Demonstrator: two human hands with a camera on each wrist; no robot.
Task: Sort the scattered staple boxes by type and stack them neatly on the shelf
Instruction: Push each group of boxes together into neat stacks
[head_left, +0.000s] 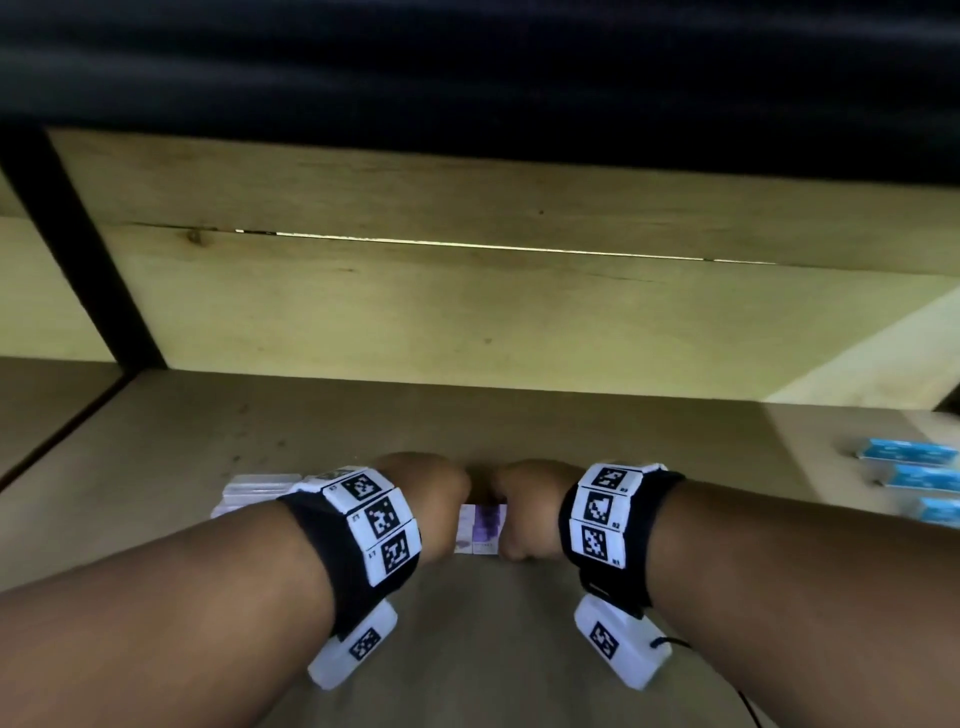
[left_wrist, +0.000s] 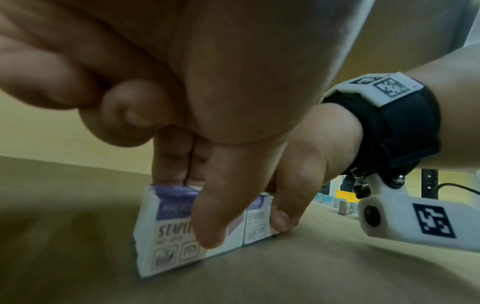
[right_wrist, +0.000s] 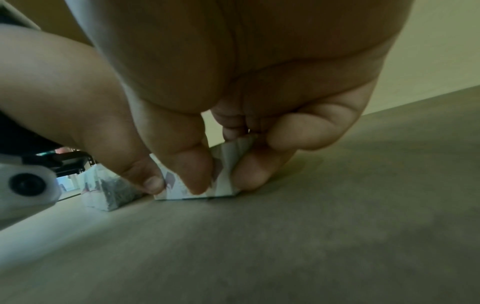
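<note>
Two purple-and-white staple boxes (head_left: 480, 530) stand side by side on the wooden shelf board (head_left: 519, 426). My left hand (head_left: 441, 499) pinches the left box (left_wrist: 166, 232), thumb on its printed front and fingers (left_wrist: 171, 160) behind its top edge. My right hand (head_left: 524, 512) pinches the right box (left_wrist: 257, 222) in the same way. In the right wrist view the right hand (right_wrist: 223, 181) has its thumb in front of the box (right_wrist: 226, 162) and curled fingers on the far side. The boxes' far sides are hidden by the hands.
More white-and-purple boxes (head_left: 254, 491) lie just left of my left wrist; one of them (right_wrist: 103, 191) shows in the right wrist view. Blue staple boxes (head_left: 909, 452) sit in a row at the shelf's right. A wooden back panel (head_left: 467, 312) closes the rear, with a black post (head_left: 78, 249) at the left.
</note>
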